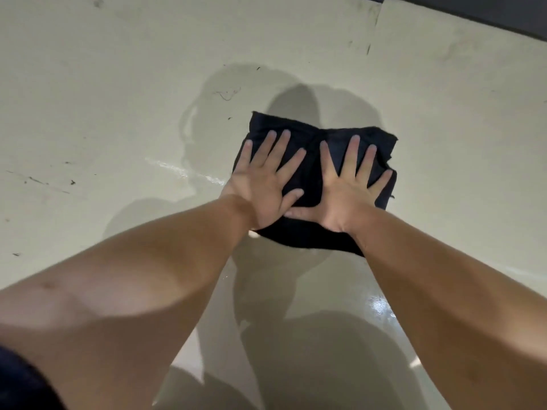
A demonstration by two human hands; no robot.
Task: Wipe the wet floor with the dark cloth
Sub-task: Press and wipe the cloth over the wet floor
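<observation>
A folded dark cloth [313, 170] lies flat on the pale floor, in the middle of a wet patch [219, 122] that spreads up and to the left of it. My left hand [263, 184] presses down on the cloth's left half, palm flat and fingers spread. On the right half rests my right hand [349, 190], also flat with fingers apart. The two thumbs nearly meet at the cloth's near edge. Neither hand grips the fabric. Both bare forearms reach in from the bottom of the view.
More water shines on the floor near me, with a bright glare [381, 306] at the lower right. Small hairs and dirt specks [228, 94] lie on the floor to the left. A dark wall base [473, 13] runs along the top right.
</observation>
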